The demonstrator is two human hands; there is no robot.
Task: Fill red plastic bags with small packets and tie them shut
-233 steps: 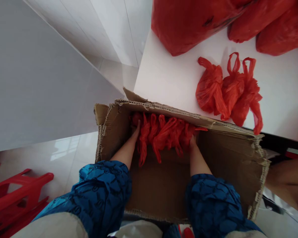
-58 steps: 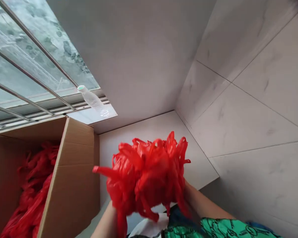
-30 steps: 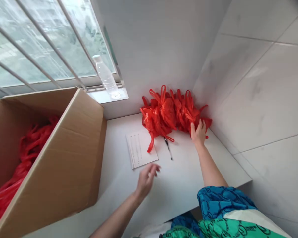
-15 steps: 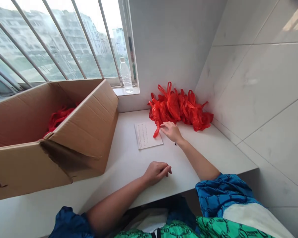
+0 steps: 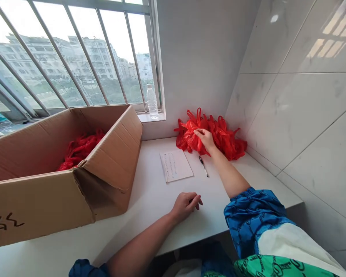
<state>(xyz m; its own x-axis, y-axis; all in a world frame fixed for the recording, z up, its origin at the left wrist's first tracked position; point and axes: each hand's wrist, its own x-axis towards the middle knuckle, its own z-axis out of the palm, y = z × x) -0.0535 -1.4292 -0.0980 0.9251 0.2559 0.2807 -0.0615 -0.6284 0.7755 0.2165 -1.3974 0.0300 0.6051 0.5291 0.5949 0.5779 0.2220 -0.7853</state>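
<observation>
Several red plastic bags (image 5: 229,140) lie bunched in a pile against the wall at the back of the table. My right hand (image 5: 206,139) reaches to the left front of this pile, thumb and fingers pinched on one red plastic bag (image 5: 190,130). The fingertips partly hide where they meet the plastic. Resting on the table near its front edge, my left hand (image 5: 186,206) is loosely curled with nothing seen in it. Between the two hands lie a sheet of paper (image 5: 177,167) with rows of small writing and a black-capped pen (image 5: 203,166).
At left a large open cardboard box (image 5: 109,154) stands on the white table (image 5: 150,200), with more red bags (image 5: 82,150) inside. A clear water bottle (image 5: 152,103) stands on the sill by the barred window. A tiled wall (image 5: 311,115) bounds the right side.
My right hand has moved up and away from over the paper onto the pile, and the bag part that hung over the paper is off it. The view has tilted up; the pen now shows.
</observation>
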